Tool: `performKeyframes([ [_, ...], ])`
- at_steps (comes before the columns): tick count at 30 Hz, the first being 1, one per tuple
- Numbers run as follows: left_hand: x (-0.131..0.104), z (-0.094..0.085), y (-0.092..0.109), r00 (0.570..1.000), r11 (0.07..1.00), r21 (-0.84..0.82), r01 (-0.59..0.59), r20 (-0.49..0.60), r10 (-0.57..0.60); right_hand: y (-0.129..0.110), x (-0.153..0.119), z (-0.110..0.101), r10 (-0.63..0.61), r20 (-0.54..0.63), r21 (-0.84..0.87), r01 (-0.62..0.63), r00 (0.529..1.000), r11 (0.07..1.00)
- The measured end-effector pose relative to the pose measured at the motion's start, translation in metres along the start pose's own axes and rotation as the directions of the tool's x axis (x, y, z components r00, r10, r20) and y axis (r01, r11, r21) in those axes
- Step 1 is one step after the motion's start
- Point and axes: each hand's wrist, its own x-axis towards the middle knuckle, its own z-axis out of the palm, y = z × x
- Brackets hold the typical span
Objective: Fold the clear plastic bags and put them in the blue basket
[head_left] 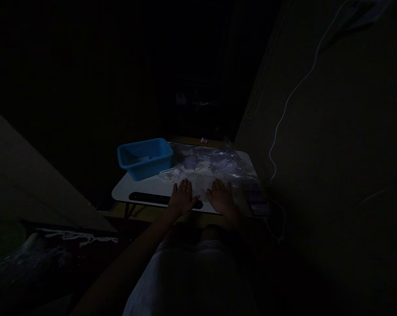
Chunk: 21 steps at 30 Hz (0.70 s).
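In dim light, my left hand (183, 196) lies flat, fingers spread, near the front edge of a small white table (122, 189), partly over its black slot (148, 198). My right hand (220, 196) rests palm down to the right, its fingers also stretched out. Between the two hands is a faint, clear flat piece (202, 186), too dark to make out well. Just beyond my hands lie a small clear bag with pale contents (173, 174) and a spread of crumpled clear plastic (218, 160).
A blue basin (148, 164) stands at the table's back left, with something pale inside. A small pinkish item (204, 140) sits behind the table. Dark objects (257, 199) are at the right edge. A white cable (287, 103) hangs along the right wall.
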Motion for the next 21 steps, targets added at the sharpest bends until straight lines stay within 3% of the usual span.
performKeyframes([
  [4,0.0,0.0,0.0,1.0,1.0,0.007,-0.005,-0.007,0.005,-0.01,0.011,0.001,-0.189,0.038,0.056,0.187,0.981,0.981],
  [6,-0.001,0.0,0.0,1.0,1.0,0.008,-0.005,-0.009,0.005,-0.011,0.015,0.005,-0.228,0.068,0.068,0.224,0.971,0.972],
  [14,-0.001,-0.001,0.0,1.0,1.0,-0.005,0.0,-0.002,0.0,0.007,0.015,0.011,-0.034,0.09,0.026,0.032,0.995,0.999],
  [21,-0.001,-0.002,-0.001,1.0,1.0,-0.013,-0.013,0.023,0.013,0.007,0.014,0.012,0.023,0.092,0.02,-0.025,0.995,1.0],
])
